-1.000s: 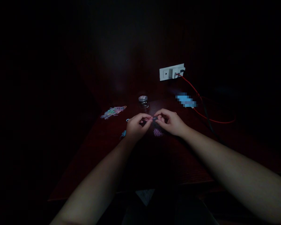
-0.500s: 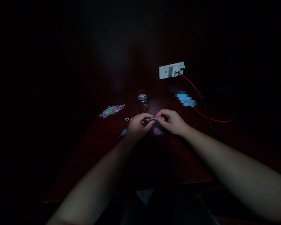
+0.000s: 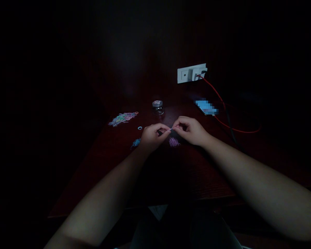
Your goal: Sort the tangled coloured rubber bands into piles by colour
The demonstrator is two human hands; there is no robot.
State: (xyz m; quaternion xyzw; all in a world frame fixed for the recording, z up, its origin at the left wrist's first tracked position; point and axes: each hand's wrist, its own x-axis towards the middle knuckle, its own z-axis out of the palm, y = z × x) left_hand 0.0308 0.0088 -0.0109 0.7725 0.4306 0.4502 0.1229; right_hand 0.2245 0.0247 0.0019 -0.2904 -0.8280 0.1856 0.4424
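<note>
My left hand (image 3: 154, 135) and my right hand (image 3: 189, 130) meet fingertip to fingertip above the dark table. Between their pinched fingers runs a small pale rubber band (image 3: 171, 129), mostly covered by the fingertips. Just below the fingers lies a small pile of purple rubber bands (image 3: 174, 142). Partly behind my left wrist is a pile of blue rubber bands (image 3: 136, 142). A single light-blue rubber band (image 3: 140, 128) rests alone left of my left hand. Farther left spreads a larger heap of mixed-colour rubber bands (image 3: 123, 118).
A small clear jar with a lid (image 3: 157, 107) stands behind my hands. To the right, a phone (image 3: 206, 107) lies on the table (image 3: 186, 180), joined by a red cable (image 3: 217, 92) to a charger in the wall socket (image 3: 184, 75). A dark cable hangs beside it. The room is very dim.
My fingertips have drawn closer together, and less of the rubber band shows between them. The camera view has shifted slightly. The piles, jar and phone lie as before.
</note>
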